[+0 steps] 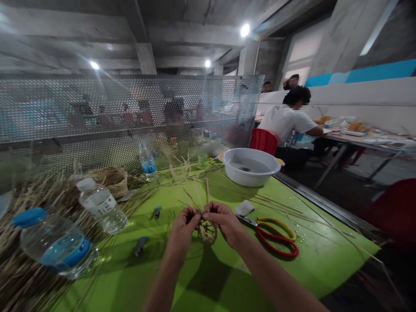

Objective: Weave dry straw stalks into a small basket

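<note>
A small round woven straw piece [207, 233] is held above the green table, with loose straw ends standing up from it. My left hand [186, 223] pinches its upper left edge between thumb and fingers. On the opposite side my right hand [224, 219] grips the rim, its fingertips close to those of the left. Scissors with one red and one yellow handle [276, 236] lie just right of my right hand, beside a crumpled white scrap [245, 208]. Two small clips, one upper [157, 212] and one lower [140, 247], rest left of my left hand.
Plastic bottles [68, 247] [102, 206] [148, 162] and piled straw [19, 247] line the left, near a woven basket [113, 180]. A grey basin with water [250, 167] stands at the back right. Behind is a perforated metal screen [130, 117]; a person [281, 117] sits beyond.
</note>
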Motion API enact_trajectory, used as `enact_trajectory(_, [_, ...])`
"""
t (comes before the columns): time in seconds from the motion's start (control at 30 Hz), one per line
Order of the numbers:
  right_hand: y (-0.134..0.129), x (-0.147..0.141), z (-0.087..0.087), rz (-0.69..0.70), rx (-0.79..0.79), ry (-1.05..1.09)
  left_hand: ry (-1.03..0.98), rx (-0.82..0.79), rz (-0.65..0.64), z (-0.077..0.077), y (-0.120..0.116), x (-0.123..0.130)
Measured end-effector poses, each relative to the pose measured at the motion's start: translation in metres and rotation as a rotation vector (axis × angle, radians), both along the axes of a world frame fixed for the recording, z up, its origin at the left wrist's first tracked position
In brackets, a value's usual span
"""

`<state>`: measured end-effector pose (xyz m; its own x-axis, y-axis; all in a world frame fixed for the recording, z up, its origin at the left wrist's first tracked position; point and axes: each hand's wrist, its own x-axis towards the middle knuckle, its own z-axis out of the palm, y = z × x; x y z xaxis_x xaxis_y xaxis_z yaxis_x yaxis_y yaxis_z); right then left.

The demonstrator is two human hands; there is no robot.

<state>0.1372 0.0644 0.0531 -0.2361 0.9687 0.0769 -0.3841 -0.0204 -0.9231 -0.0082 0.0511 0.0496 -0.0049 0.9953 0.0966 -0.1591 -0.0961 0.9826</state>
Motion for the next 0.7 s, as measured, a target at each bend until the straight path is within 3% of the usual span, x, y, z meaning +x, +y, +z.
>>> enact_trajectory(0.17, [-0.0006,-0.0014,0.0014,-0.014,-0.024,0.051,0.002,-0.017,0.033,0.0000,0.0004,-0.0005])
enact_trajectory(0.4, [0.0030,0.0015,-0.0048,0.017,0.012,-0.045,0.017,-0.004,0.019,0.0005,-0.0007,0.0000])
enact_trajectory(0.7, [0.0020,-0.0004,-0.0027,-0.040,0.044,-0.103,0.007,-0.009,-0.001,-0.0009,0.0001,-0.0002])
